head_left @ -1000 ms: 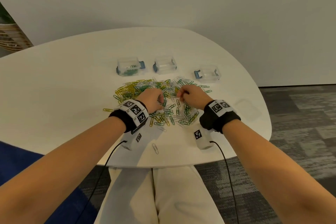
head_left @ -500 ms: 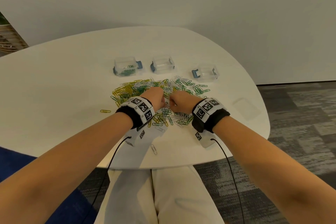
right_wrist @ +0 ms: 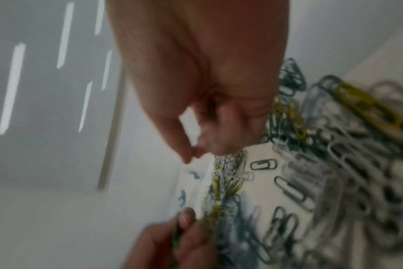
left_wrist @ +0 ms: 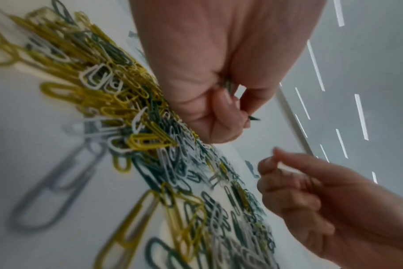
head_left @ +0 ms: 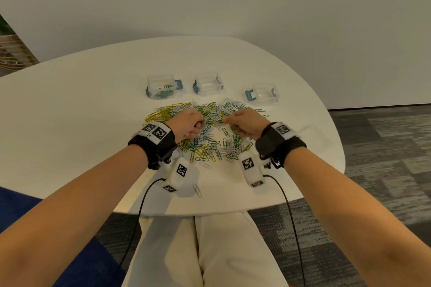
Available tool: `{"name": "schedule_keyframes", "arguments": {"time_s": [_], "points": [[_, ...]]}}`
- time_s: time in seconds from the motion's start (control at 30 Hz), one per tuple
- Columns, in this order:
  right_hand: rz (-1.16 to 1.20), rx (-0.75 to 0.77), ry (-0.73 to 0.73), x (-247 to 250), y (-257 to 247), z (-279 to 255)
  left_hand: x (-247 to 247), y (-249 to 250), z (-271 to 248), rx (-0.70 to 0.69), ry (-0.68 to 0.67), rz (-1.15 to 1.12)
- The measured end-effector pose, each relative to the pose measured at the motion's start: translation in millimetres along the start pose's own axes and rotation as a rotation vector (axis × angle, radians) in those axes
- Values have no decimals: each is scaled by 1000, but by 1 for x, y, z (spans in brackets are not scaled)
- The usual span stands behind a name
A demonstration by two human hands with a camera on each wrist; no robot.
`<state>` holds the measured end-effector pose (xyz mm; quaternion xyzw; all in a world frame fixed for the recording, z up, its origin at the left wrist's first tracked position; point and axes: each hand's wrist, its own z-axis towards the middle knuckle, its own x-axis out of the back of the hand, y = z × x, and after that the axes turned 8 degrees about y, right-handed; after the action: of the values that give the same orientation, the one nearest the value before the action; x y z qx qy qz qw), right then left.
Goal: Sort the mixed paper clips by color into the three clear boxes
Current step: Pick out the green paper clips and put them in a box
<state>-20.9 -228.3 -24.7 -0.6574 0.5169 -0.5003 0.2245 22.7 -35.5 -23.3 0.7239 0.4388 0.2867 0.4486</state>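
Note:
A mixed pile of yellow, green and white paper clips [head_left: 210, 137] lies on the white table [head_left: 70, 123]. Behind it stand three clear boxes: the left box [head_left: 154, 81] holds green clips, while the middle box [head_left: 208, 83] and right box [head_left: 263, 94] look empty. My left hand [head_left: 200, 123] hovers over the pile's left part, its fingers curled round green clips [left_wrist: 253, 118]. My right hand [head_left: 227, 120] is just to the right of it, fingers curled, thumb and forefinger tips [right_wrist: 189, 156] close together. I see nothing pinched there, though the view is blurred.
A single grey clip [head_left: 197, 190] lies alone near the table's front edge. A faint clear lid [head_left: 314, 137] rests on the table to the right of my right wrist. Grey carpet lies beyond the right edge.
Half a second ago my hands met over the pile's middle. They have since drawn apart, the left going left and the right going right.

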Motion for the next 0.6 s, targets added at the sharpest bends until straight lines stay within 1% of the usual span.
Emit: {"name": "schedule_keyframes", "arguments": {"time_s": [0.03,0.07,0.13,0.17,0.23,0.27,0.33,0.37,0.4,0.43,0.47,0.5,0.53,0.57,0.6], "points": [[-235,64,77,-3,0,3,1,0,0,-8,-2,26],[-417,128,127,-7,0,5,2,-1,0,-1,-3,20],[-657,192,149,-16,0,8,5,-2,2,60,-4,-103],[-723,197,141,-20,0,10,7,-2,1,98,-13,-191],[-811,209,80,-24,-1,10,10,-1,-2,151,-37,-332],[-845,225,48,-24,-3,9,10,-1,-2,161,-39,-352],[-841,246,9,-19,-5,4,7,0,-2,158,-15,-268],[-737,244,10,-18,-4,3,4,0,-1,136,2,-158],[-540,206,9,-15,-2,1,2,1,0,91,21,8],[-239,127,-19,-13,1,0,-1,1,1,19,40,230],[144,19,-76,-11,5,-1,-2,1,3,-79,58,480],[517,-89,-159,-8,7,-3,-3,0,4,-190,64,708],[782,-157,-246,-4,8,-5,-6,1,5,-280,62,875],[926,-191,-304,-1,9,-7,-9,1,5,-335,56,980],[978,-202,-350,2,9,-7,-12,1,6,-358,41,1042]]}}
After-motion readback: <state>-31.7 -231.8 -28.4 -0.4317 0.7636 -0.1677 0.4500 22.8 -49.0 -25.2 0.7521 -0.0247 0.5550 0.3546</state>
